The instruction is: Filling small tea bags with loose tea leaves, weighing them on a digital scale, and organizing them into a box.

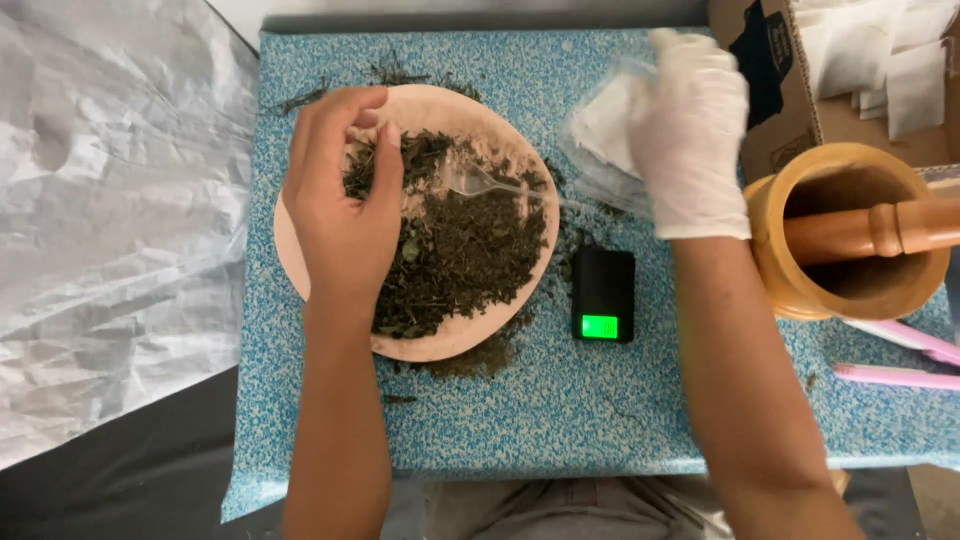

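Our left hand [342, 205] is bare and lies over the left side of a pale pink plate [505, 150], fingers curled down into the heap of dried herbs [460, 250] on it, pinching at the dark crumbled leaves near the top of the pile. The plate sits on the blue speckled worktop [560, 410], and the herbs cover most of its middle and lower part, with some loose bits spilled onto the worktop just below the rim and above it.

Our right hand [690, 135] wears a white glove and is closed on a clear plastic bag [600, 140], holding it up just right of the plate; the picture is blurred there, so we cannot tell what else the fingers grip. A clear plastic spoon [490, 183] rests on the herbs, its handle running toward the bag.

Between the plate and our right forearm stands a small black pocket scale [603, 293] with a lit green display. At the right edge stands a wooden mortar [775, 270] with a wooden pestle [880, 230] lying across its mouth. Two pink sticks [895, 375] lie just below the mortar. A cardboard box [785, 110] holding small white paper sachets [915, 85] is at the upper right. Crinkled silver sheeting [110, 220] covers the area left of the worktop.
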